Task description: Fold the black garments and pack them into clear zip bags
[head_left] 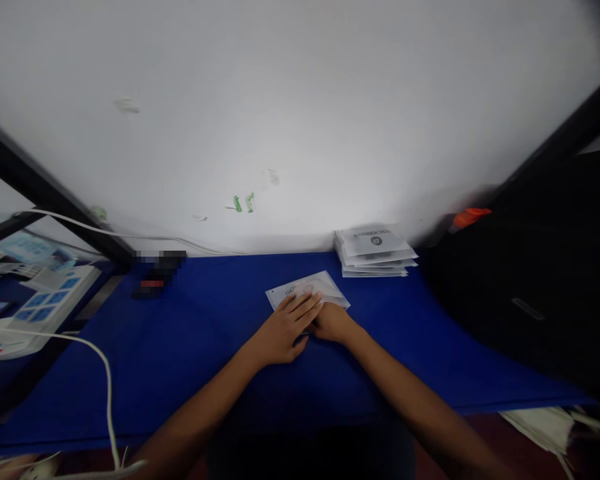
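Note:
A flat, frosted white pouch (325, 283) with faint printing lies on the blue tabletop in front of me. My left hand (293, 320) rests on its near part, fingers stretched out flat and lightly touching one another. At the pouch's near right side is my right hand (334, 323), its back rounded. The fingers of that hand are hidden beneath the left hand, so their grip cannot be made out. Just beyond, to the right, stands a stack of similar printed pouches (375, 250) against the wall.
A white wall (300, 120) closes off the far side of the blue tabletop (190, 347). On the left lie a white power strip (47, 307) and white cables (107, 373). A partly blurred dark object (155, 283) sits at the back left. A large black object (530, 287) fills the right.

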A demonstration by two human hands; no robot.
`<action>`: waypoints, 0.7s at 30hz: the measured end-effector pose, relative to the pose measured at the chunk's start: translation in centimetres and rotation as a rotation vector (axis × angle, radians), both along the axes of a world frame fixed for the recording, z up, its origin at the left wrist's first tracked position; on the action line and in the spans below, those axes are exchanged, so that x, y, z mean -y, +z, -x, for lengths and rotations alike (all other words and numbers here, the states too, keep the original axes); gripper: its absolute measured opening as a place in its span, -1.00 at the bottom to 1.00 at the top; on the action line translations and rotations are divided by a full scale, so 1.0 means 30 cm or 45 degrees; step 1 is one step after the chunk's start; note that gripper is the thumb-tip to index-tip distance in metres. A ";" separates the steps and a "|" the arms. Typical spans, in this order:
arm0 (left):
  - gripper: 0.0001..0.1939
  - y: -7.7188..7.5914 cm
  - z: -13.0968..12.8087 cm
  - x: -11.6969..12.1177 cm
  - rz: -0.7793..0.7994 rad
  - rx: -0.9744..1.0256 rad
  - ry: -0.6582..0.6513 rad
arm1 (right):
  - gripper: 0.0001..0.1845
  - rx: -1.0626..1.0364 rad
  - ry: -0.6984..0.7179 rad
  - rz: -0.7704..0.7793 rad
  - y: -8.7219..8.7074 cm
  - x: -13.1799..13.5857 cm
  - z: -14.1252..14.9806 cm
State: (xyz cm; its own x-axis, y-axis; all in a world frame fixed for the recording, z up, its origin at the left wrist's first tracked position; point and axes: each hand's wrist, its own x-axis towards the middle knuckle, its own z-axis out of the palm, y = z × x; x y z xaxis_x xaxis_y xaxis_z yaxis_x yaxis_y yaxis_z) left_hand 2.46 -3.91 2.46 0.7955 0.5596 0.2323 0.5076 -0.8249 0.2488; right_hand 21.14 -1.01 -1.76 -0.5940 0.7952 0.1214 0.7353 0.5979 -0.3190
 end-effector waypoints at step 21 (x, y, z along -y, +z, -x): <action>-0.84 -0.027 0.042 -0.044 -0.335 0.750 0.108 | -0.82 -0.459 0.256 -0.845 0.083 0.052 -0.014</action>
State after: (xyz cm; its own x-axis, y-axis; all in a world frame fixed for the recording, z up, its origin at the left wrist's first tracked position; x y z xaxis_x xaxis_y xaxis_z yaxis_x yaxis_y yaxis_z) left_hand 1.21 -2.60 1.64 0.4490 0.4796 0.7539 0.4138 -0.8594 0.3003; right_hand 21.56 -2.57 0.73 -0.5528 0.3700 0.7467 0.5112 0.8582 -0.0467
